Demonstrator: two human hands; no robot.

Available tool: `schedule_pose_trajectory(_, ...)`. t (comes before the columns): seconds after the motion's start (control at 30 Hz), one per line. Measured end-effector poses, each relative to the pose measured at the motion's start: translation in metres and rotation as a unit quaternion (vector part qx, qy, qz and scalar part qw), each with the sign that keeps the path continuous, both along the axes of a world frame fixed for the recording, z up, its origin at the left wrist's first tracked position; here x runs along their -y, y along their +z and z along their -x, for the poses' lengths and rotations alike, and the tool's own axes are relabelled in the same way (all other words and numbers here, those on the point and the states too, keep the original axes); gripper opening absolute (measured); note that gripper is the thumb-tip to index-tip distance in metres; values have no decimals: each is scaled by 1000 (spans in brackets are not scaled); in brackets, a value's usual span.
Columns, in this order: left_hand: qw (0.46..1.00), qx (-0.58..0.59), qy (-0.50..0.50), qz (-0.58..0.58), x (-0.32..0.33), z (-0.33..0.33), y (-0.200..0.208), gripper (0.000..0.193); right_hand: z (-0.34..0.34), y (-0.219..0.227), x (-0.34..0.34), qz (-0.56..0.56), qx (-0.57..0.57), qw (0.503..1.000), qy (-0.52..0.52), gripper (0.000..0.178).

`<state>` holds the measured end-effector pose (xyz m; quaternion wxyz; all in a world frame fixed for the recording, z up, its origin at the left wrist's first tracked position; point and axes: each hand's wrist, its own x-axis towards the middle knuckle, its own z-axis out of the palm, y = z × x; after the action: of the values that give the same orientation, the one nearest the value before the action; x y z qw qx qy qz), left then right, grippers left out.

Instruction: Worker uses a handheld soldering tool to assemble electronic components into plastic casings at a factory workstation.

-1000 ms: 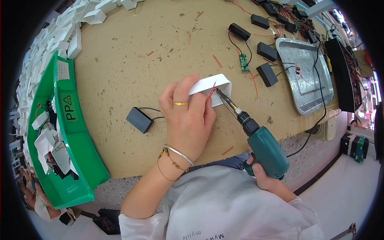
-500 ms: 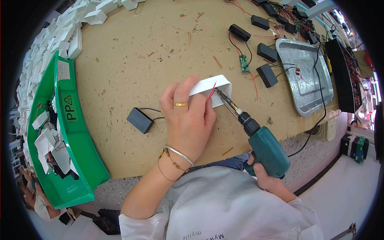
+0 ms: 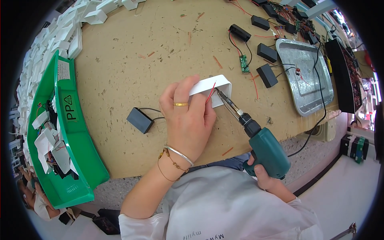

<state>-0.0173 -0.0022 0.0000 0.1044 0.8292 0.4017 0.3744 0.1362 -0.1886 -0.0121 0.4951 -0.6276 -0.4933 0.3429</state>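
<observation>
My left hand [image 3: 188, 114] is closed round a white plastic housing [image 3: 210, 83], its open side turned toward me. A thin red wire [image 3: 211, 92] sticks out beside the fingertips; where it ends inside is hidden. In my right hand [image 3: 264, 175] is a dark green soldering gun [image 3: 269, 152], gripped by its handle. Its metal tip reaches into the housing's opening, close to the red wire; I cannot tell what exactly it touches. Left of my left wrist lies a black box with two black leads [image 3: 141, 120].
A green bin [image 3: 82, 148] holding white parts and wires stands at the left, beside piled white housings [image 3: 66, 34]. At the right are black boxes [image 3: 267, 52], a small green circuit board [image 3: 244, 64] and a metal tray [image 3: 304, 105]. The gun's black cord [image 3: 310, 140] runs across the tray.
The soldering gun's body has shifted very slightly toward me, with its tip still in the housing. My left hand and the housing look unmoved.
</observation>
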Motion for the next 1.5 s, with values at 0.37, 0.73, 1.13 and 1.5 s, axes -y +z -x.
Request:
schedule_pose_trajectory(0.37,1000,7,0,-4,0,0,-2,14,4,2,-2,14,-5,1000,-20,36)
schedule_pose_trajectory(0.73,1000,9,2,-3,0,-1,-1,14,3,1,-2,-10,-64,998,-14,57)
schedule_pose_trajectory(1.13,998,55,-32,-2,1,1,3,16,4,2,-2,-10,-78,997,-16,54)
schedule_pose_trajectory(1.5,999,22,-34,16,0,2,3,8,3,10,1,44,-49,998,6,57)
